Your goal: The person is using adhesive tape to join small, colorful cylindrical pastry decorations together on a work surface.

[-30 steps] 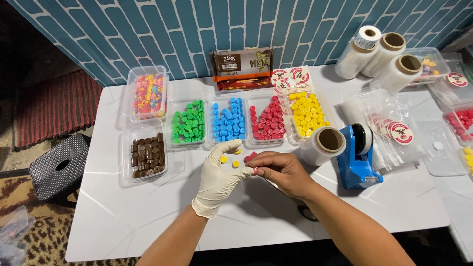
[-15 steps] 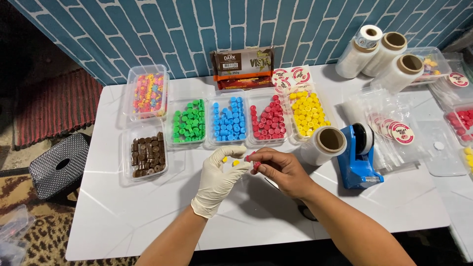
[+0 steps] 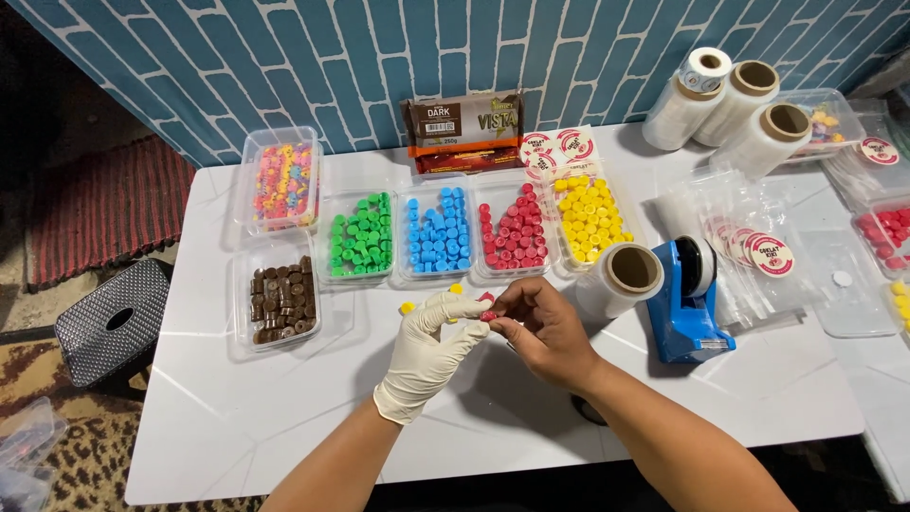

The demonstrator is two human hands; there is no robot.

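Item: small red candy piece (image 3: pixel 488 314), pinched between the fingertips of both hands above the near middle of the white table (image 3: pixel 237 417). It is too small to give a long axis.

Left hand (image 3: pixel 431 351), in a white glove: fingers curled together, tips closed on the piece from its left.

Right hand (image 3: pixel 540 332), bare: thumb and forefinger closed on the same piece from its right. Both hands are equally near, meeting at the piece.

Just beyond the glove: two loose yellow pieces (image 3: pixel 408 308) on the table.

Far row of clear trays, left to right: green pieces (image 3: pixel 360 237), blue pieces (image 3: pixel 441 230), red pieces (image 3: pixel 514 228), yellow pieces (image 3: pixel 590 213). Far left: brown pieces tray (image 3: pixel 280 299).

Right: film roll (image 3: pixel 621 278), blue tape dispenser (image 3: pixel 687 299).
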